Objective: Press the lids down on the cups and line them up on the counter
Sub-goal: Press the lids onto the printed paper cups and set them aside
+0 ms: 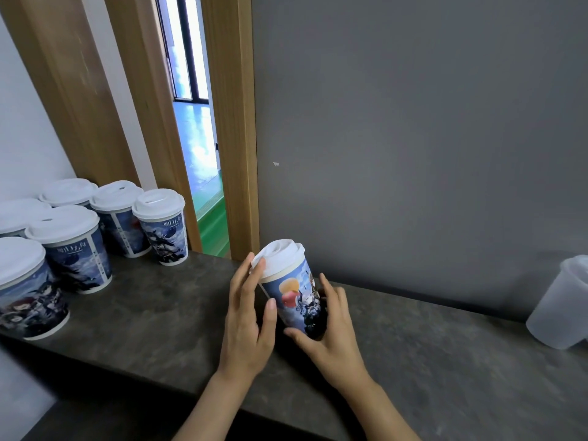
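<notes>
While both hands cradle the printed cup (294, 297), I see its lid (280, 256) on. Left hand (249, 316) fingers straight against it, right hand (331, 329) curled round it — lidded cups (105, 224) stand well left of it.

A lidded paper cup (294, 289) stands mid-counter (165, 316), between the left hand (246, 313) and right hand (331, 329). Six lidded cups (160, 226) are grouped at far left. A translucent plastic cup (563, 300) sits far right, against the wall (413, 138).
</notes>
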`<state>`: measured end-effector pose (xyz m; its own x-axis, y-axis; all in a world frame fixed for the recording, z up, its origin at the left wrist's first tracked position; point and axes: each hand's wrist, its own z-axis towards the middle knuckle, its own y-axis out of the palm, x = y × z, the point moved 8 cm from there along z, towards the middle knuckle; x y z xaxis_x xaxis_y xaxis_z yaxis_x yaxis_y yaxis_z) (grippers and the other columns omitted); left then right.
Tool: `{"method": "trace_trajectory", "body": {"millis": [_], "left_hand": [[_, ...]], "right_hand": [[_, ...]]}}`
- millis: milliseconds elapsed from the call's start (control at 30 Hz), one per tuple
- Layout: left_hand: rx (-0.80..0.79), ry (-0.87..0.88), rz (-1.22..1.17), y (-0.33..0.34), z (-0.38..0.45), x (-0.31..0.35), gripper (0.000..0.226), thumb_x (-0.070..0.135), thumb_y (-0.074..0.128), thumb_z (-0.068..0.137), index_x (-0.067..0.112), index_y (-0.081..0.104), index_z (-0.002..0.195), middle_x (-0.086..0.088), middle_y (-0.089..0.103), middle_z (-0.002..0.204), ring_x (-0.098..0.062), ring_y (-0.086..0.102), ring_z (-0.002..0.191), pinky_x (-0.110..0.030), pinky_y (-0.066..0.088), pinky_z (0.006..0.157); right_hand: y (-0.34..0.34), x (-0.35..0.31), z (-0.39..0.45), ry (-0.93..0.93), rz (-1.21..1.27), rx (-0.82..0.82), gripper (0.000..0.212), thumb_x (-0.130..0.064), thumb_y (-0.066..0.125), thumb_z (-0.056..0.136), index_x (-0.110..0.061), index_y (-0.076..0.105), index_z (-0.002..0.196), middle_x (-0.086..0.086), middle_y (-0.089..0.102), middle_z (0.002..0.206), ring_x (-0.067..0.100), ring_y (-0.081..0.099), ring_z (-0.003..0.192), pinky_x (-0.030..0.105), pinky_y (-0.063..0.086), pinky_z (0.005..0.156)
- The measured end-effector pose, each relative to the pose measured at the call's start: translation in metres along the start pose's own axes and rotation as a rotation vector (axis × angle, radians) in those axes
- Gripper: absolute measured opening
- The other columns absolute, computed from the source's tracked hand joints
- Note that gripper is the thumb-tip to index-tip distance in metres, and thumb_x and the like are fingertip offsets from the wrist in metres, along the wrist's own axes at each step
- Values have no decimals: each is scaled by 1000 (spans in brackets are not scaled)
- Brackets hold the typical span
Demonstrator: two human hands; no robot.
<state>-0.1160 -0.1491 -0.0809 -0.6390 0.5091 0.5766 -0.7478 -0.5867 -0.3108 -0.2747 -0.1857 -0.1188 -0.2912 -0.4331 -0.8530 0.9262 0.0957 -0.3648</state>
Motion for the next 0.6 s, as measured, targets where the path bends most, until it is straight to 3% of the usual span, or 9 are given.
{"method": "trace_trajectory", "body": {"millis": [100,167,233,333,467,533,600], "left_hand": [[-3,-2,-30,1,0,0,52,25,40,99,25,29,149,0,27,158,-18,29,145,-20,30,113],[-14,-3,-40,2,0,0,52,26,39,99,27,28,149,1,25,159,-16,28,146,-20,30,113],[-9,-14,-63,1,0,0,53,25,39,98,29,27,150,2,23,160,-15,27,146,-19,30,112],[21,-48,-82,-2,0,-2,53,25,39,98,28,27,150,3,24,160,-15,27,146,-21,30,113],[55,-59,-16,-5,-1,-6,48,26,37,100,16,36,146,4,32,156,-17,31,145,-29,29,116],[59,-49,26,-6,-1,-5,46,27,36,100,16,39,145,7,37,153,-17,35,142,-33,33,114],[50,-14,25,-6,0,-1,45,26,37,100,22,38,146,7,40,149,-16,40,138,-32,37,110]], "right_hand": [[3,3,1,38,4,-34,94,-49,79,70,-38,28,148,-31,39,127,-10,45,125,2,38,94],[7,3,2,61,12,-80,85,-47,77,76,-43,29,146,-31,44,136,-8,46,128,12,42,102],[11,2,1,60,26,-131,80,-41,71,84,-34,27,151,-23,46,145,-1,45,134,26,41,111],[14,0,-2,42,32,-181,79,-38,60,87,-30,21,155,-18,40,152,7,38,141,33,33,117],[6,2,-2,72,7,-95,93,-35,72,77,-31,21,154,-26,36,138,-2,38,134,7,33,104],[0,3,0,76,-21,-47,100,-36,80,68,-33,26,152,-29,36,127,-4,40,129,8,32,106],[-1,5,2,65,-43,-28,93,-33,84,63,-40,35,142,-25,38,121,-3,45,123,11,36,104]]}}
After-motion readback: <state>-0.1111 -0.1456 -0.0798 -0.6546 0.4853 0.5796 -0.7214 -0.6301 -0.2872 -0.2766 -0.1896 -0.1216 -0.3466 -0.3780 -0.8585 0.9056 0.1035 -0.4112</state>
